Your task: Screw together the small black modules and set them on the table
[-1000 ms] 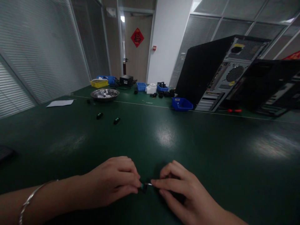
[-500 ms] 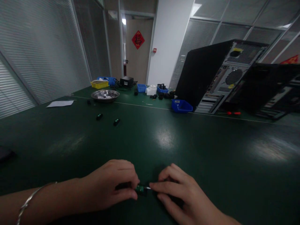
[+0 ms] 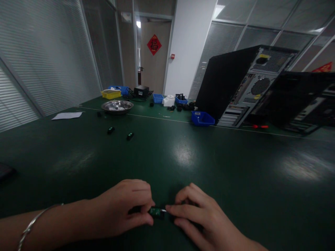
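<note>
Lower centre of frame: left hand [image 3: 123, 205], grip pinched on one end of a small green part [image 3: 156, 211]. The right hand [image 3: 204, 219] is just beside it, its grip pinching the other end at a thin metal tip. Cannot tell whether the part touches the tabletop [image 3: 235, 167]. Two dark pieces [image 3: 111, 130] lie well apart, upper left. Metal bowl [image 3: 117, 105] and blue bin [image 3: 202, 118] are farther back.

Small dark oblong part [image 3: 156, 211] with green face, possibly a tiny circuit board; lies level, pinched endwise between left hand [image 3: 125, 206] and right hand [image 3: 202, 218], silvery tip rightward.
</note>
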Demonstrator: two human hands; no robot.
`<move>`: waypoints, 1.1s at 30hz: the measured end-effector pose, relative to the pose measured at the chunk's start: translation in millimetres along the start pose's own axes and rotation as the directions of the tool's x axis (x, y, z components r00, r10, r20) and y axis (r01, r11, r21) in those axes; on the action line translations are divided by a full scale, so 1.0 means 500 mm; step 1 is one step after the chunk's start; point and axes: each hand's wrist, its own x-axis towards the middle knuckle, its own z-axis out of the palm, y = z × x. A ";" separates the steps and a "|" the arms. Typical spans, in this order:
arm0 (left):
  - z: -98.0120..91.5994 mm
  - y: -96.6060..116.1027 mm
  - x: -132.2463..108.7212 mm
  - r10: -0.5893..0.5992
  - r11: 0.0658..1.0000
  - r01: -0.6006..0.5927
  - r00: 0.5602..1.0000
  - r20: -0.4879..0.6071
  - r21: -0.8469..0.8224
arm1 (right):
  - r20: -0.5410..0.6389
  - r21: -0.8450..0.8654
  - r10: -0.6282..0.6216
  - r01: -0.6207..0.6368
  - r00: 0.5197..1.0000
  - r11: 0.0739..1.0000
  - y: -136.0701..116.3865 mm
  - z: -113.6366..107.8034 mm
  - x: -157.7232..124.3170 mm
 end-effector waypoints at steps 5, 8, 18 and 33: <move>0.002 0.001 0.003 0.033 0.999 -0.034 0.999 -0.022 -0.030 | -0.012 -0.020 -0.031 0.031 0.999 0.999 -0.002 -0.001 -0.001; 0.003 0.000 0.003 0.037 0.999 -0.038 0.999 -0.016 -0.028 | -0.023 -0.019 -0.042 0.041 0.999 0.999 -0.005 -0.003 -0.001; -0.004 0.012 0.001 0.039 0.999 -0.039 0.999 -0.021 0.022 | -0.070 0.015 0.035 -0.034 0.997 0.999 -0.010 -0.001 -0.001; -0.027 0.028 0.004 0.099 0.989 -0.104 0.994 0.056 0.106 | -0.132 0.076 0.132 -0.123 0.982 0.989 -0.001 0.003 -0.004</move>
